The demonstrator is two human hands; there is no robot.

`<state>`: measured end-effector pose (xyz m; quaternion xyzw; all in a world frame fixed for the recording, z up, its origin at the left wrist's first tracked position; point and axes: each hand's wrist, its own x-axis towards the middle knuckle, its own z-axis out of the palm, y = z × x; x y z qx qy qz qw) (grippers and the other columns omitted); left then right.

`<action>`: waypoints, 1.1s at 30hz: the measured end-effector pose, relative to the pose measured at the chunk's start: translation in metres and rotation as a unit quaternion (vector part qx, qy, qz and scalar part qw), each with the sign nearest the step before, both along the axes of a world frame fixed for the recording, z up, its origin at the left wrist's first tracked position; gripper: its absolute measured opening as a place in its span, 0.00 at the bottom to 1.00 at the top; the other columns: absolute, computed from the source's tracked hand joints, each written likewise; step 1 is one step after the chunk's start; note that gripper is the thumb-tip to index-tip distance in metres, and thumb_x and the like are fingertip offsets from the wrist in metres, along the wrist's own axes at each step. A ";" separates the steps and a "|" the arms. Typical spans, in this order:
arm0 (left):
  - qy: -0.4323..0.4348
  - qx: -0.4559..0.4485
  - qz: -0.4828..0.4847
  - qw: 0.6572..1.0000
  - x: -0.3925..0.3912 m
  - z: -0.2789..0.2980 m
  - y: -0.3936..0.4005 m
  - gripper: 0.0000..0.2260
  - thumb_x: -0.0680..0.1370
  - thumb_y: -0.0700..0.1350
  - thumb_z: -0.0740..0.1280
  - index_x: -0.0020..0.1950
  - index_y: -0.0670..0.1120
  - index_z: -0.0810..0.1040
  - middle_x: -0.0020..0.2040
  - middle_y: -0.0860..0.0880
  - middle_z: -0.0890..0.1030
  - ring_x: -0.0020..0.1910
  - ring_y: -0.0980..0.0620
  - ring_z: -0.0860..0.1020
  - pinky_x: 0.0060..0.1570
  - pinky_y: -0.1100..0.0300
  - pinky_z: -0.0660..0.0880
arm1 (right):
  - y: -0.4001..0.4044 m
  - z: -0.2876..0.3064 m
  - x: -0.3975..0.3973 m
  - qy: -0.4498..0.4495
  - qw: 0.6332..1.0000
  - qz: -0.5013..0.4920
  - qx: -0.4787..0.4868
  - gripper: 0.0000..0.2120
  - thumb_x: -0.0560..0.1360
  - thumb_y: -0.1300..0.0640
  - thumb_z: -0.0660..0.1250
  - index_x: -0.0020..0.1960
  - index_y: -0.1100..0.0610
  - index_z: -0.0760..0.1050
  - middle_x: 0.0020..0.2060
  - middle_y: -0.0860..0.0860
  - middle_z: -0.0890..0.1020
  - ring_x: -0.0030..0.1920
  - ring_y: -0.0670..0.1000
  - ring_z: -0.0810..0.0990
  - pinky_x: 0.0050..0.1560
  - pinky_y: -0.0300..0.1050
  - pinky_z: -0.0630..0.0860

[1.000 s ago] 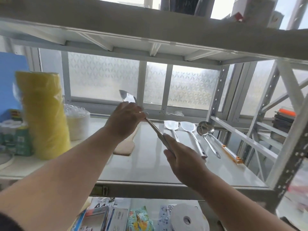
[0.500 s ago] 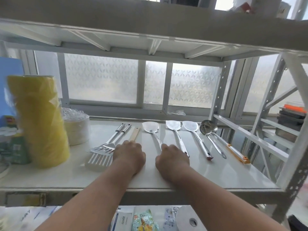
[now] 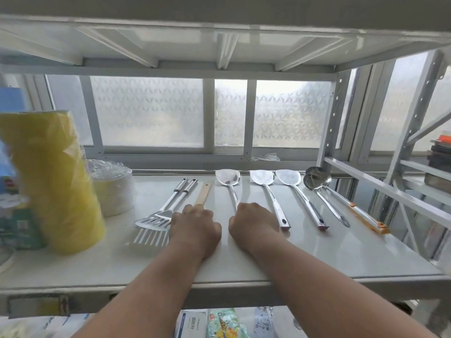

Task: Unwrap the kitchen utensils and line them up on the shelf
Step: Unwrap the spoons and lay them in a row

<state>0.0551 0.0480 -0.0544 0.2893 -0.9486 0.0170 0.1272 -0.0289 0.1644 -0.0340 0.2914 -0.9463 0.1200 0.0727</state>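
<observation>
You're resting your right hand (image 3: 253, 222) on the shelf (image 3: 317, 259), knuckles curled over the spatula (image 3: 229, 184) handle, possibly gripping. Its long axis is running toward 12 o'clock. Left hand (image 3: 195, 228), curled, is covering the wooden utensil (image 3: 203, 193) at 11.

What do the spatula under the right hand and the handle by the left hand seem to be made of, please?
The spatula looks like polished steel: bright, mirror-like blade. The handle looks like pale, matt wood, though bamboo is possible.
</observation>
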 end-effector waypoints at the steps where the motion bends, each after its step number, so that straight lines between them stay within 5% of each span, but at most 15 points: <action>1: 0.003 0.002 0.000 1.000 0.000 0.000 0.000 0.19 0.82 0.51 0.55 0.63 0.48 0.81 0.65 0.46 0.78 0.67 0.44 0.73 0.65 0.45 0.69 | 0.000 -0.001 0.000 0.004 1.000 -0.002 -0.004 0.14 0.79 0.51 0.57 0.59 0.53 0.77 0.56 0.53 0.81 0.57 0.58 0.80 0.46 0.49 0.69; 33: 0.014 0.028 -0.005 1.000 0.000 -0.003 0.001 0.19 0.82 0.51 0.55 0.63 0.48 0.81 0.65 0.46 0.77 0.67 0.44 0.72 0.68 0.44 0.67 | 0.000 -0.006 -0.005 0.004 0.999 -0.043 -0.025 0.16 0.78 0.51 0.57 0.61 0.53 0.77 0.57 0.53 0.82 0.58 0.58 0.81 0.45 0.49 0.69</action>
